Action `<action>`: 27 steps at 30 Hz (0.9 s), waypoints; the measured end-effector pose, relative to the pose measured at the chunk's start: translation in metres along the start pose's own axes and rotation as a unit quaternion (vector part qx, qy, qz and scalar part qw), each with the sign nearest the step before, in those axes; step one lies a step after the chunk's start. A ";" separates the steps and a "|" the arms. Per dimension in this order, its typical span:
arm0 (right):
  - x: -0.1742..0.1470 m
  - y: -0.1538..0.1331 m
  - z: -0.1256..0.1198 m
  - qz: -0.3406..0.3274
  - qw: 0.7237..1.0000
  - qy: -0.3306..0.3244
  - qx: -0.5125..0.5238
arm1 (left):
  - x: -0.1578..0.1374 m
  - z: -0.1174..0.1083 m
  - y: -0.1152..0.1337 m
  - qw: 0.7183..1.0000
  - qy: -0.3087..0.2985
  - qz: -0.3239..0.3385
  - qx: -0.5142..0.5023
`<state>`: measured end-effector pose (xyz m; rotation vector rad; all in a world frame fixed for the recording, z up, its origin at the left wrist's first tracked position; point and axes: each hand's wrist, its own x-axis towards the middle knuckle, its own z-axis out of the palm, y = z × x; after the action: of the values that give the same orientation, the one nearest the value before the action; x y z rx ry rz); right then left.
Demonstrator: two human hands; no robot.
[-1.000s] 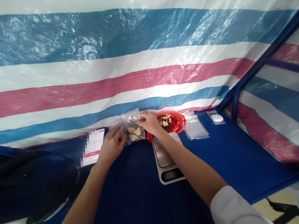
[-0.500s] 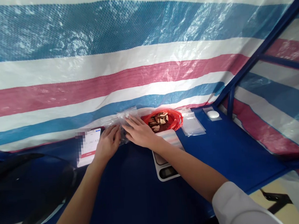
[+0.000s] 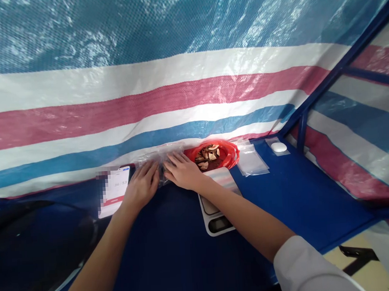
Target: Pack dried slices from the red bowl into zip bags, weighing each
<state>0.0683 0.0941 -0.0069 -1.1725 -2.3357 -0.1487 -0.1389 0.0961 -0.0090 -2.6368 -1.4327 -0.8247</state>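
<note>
Both hands rest on clear plastic bags at the back of the blue table. My left hand lies on their left part with its fingers stretched forward. My right hand presses flat on their right part, fingers spread. What the bags contain is mostly covered by the hands. Just right of my right hand sits a red plastic bag, open at the top, with dried brown and cream slices inside. Under my right forearm a white kitchen scale is partly hidden.
A phone with a lit screen lies left of my left hand. Flat clear bags and a white rounded object on a small bag are at the right. A dark object stands at left. Striped sheeting hangs behind the table.
Both hands stay on the clear bags. My right hand's fingers have come down slightly and the bags' raised far edge looks flatter. The view has shifted a little.
</note>
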 end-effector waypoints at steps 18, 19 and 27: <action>-0.106 0.048 -0.082 0.085 0.993 0.050 0.058 | -0.012 0.000 0.103 0.997 0.055 -0.043 0.033; -0.117 0.055 -0.086 0.096 0.992 0.056 0.055 | -0.016 0.003 0.109 0.997 0.058 -0.044 0.034; -0.185 0.117 -0.099 0.182 0.982 0.045 0.000 | -0.041 0.025 0.132 0.995 0.043 -0.075 0.049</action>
<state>0.2895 0.0026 -0.0286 -1.5361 -2.0046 -0.0702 -0.0419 -0.0047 -0.0206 -2.4163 -1.6213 -0.8446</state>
